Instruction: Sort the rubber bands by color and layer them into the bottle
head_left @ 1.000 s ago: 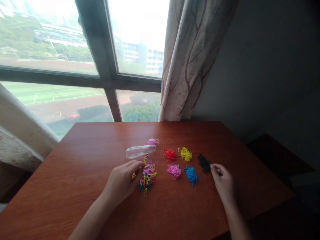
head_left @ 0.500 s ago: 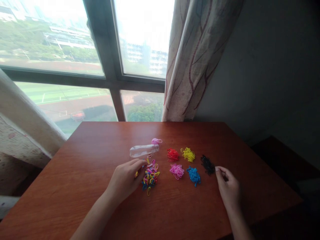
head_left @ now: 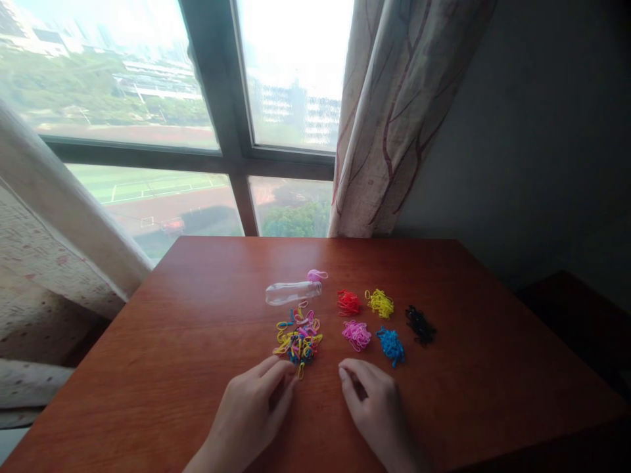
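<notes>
My left hand is at the near edge of a mixed pile of small coloured rubber bands. Its fingers are curled together, the tips beside a yellow loop; whether a band is between them is hidden. To the right, my right hand hovers low over the table, thumb and forefinger pinched, and I cannot make out anything in them. Beyond it lie sorted heaps: red bands, yellow bands, pink bands, blue bands and black bands.
A clear plastic bottle lies on its side behind the mixed pile, with a pink looped cap by its mouth. The brown wooden table backs onto a window with curtains.
My right hand has moved left from the black bands to the front of the pink heap. My left hand has drawn back toward me, uncovering more of the mixed pile. The view has shifted slightly.
</notes>
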Motion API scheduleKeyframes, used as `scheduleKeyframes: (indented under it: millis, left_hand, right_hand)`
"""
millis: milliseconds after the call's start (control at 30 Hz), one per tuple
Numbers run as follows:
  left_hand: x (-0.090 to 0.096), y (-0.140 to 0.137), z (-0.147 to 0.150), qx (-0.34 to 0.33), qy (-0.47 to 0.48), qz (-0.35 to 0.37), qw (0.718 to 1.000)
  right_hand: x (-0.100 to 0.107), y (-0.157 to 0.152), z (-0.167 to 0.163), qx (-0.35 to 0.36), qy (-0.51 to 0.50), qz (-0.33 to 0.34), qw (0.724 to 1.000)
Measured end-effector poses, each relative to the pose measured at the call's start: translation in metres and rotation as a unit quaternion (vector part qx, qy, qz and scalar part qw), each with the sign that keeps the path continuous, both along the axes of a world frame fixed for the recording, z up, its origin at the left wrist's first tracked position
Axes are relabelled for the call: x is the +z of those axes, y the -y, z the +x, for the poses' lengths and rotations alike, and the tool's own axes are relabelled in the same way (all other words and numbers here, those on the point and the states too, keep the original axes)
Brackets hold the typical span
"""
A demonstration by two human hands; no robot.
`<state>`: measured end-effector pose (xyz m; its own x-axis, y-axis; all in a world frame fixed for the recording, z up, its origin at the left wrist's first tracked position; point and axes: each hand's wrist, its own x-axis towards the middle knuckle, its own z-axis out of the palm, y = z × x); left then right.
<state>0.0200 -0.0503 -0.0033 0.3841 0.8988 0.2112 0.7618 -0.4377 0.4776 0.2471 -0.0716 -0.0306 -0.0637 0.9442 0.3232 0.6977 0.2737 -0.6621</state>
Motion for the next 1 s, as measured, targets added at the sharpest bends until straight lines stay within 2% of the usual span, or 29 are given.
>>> scheduleKeyframes:
  millis: [167,367,567,1000]
  left_hand:
    - [-0.003,0.006,0.009,0.038,-0.069,-0.011,0.997]
    - [-0.003,0.005,0.013,0.049,-0.091,-0.021,0.994]
    - [-0.003,0.008,0.017,0.064,-0.093,-0.042,0.993]
    - [-0.006,0.008,0.014,0.052,-0.05,-0.034,0.997]
  right_hand:
    - [0.008,-0.009,-0.023,0.023,0.042,-0.035,0.998]
    - [0.008,-0.01,-0.024,0.032,0.045,-0.048,0.997]
    - [0.006,-0.01,-0.023,0.033,0.054,-0.052,0.997]
    - [0.004,-0.01,-0.024,0.028,0.052,-0.049,0.997]
